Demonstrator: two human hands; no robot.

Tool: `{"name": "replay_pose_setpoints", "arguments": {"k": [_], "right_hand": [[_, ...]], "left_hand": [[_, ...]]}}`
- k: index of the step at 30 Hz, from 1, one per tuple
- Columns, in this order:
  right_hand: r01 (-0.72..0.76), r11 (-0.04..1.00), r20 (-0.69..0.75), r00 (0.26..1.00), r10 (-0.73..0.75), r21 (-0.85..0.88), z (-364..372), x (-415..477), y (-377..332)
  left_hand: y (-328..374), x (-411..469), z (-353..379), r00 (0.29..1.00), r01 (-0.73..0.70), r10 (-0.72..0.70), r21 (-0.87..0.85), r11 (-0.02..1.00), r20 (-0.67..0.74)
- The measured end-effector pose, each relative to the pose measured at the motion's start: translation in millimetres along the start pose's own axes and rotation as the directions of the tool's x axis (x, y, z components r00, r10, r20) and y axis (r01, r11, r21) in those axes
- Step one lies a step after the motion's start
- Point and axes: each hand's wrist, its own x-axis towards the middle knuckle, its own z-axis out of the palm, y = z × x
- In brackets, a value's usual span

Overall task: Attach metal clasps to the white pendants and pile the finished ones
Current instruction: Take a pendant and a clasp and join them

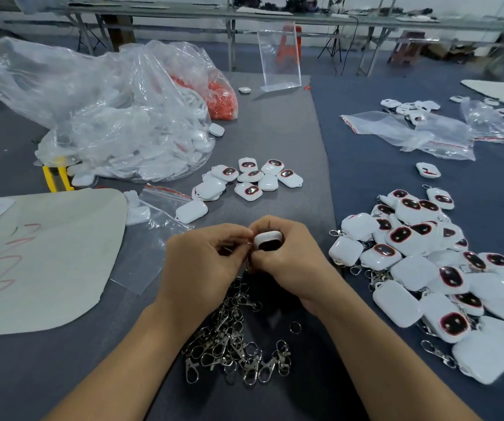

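1. Nearest, both forearms come in from the bottom edge and converge toward the centre. Between them lies a heap of metal clasps (235,338), with one loose ring (295,327) just beside its right side. Bare dark table (62,375) opens out left of the left forearm.
2. The hands meet over the heap's far end. The left hand (202,259) has its fingers curled, thumb and forefinger pinching a metal clasp (248,244) at the pendant's left edge. The right hand (287,256) is wrapped round a white pendant (268,240), whose dark face is turned toward the camera.
3. To the right, the finished pile (427,268) of clasped pendants spreads out to the frame's right edge. Only a narrow bare strip separates it from the right forearm.
4. To the left, a beige sheet (47,253) with a rounded edge and red scribbles takes up the near-left table. A flat clear zip bag (153,238) lies between it and the left hand.
5. Beyond the hands is an open stretch of grey mat (275,205). Past that stretch are a single pendant (191,211) and a loose cluster of pendants (250,179).
6. The mat's right edge runs away from the hands, and the blue cloth (366,165) beyond it is mostly bare.
7. Farthest back on the left is a large crumpled plastic bag (117,117) of white parts, with a yellow-handled tool (56,177) at its near side and a bag of red rings (223,98) behind it. A clear acrylic stand (279,56) is upright at the mat's far end. More clear zip bags (411,132) lie at far right.
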Motion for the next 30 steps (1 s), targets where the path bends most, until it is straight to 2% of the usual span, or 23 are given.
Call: {"name": "replay_pose_setpoints", "arguments": {"k": [3,6,9,12,14,23,26,30], "right_hand": [[0.045,0.979,-0.122,0.990,-0.071,-0.198,3.3,1.4,-0.7],[0.091,0.960,-0.115,0.986,-0.125,-0.265,1.9,2.3,-1.0],[0.119,0.957,-0.127,0.979,-0.157,-0.266,2.2,2.5,-1.4],[0.090,0.969,-0.180,0.975,-0.133,-0.229,4.1,3.8,-0.2],[0.077,0.977,-0.202,0.972,-0.118,-0.198,2.3,5.0,1.4],[0.113,0.970,-0.212,0.964,-0.159,-0.215,-5.2,4.6,4.1],[0.116,0.976,-0.234,0.959,-0.158,-0.183,-8.3,5.3,2.7],[0.133,0.984,-0.235,0.959,-0.159,-0.122,-4.7,5.5,0.6]], "left_hand": [[4.5,-1.0,-3.2,0.995,-0.101,0.103,0.126,0.987,-0.012],[4.1,1.4,-5.1,0.989,-0.133,0.142,0.165,0.977,-0.042],[2.7,3.5,-4.0,0.994,-0.093,0.098,0.094,0.991,-0.054],[2.9,6.2,-0.2,0.996,0.039,-0.040,-0.017,0.999,-0.077],[4.0,7.4,1.6,0.993,0.096,-0.097,-0.012,0.995,-0.063],[9.3,7.1,2.5,0.998,0.062,-0.063,0.087,0.994,0.010],[7.6,7.8,3.5,0.996,0.089,-0.091,0.051,0.995,0.023],[3.4,8.2,3.3,0.990,0.133,-0.136,0.089,0.987,0.028]]}}
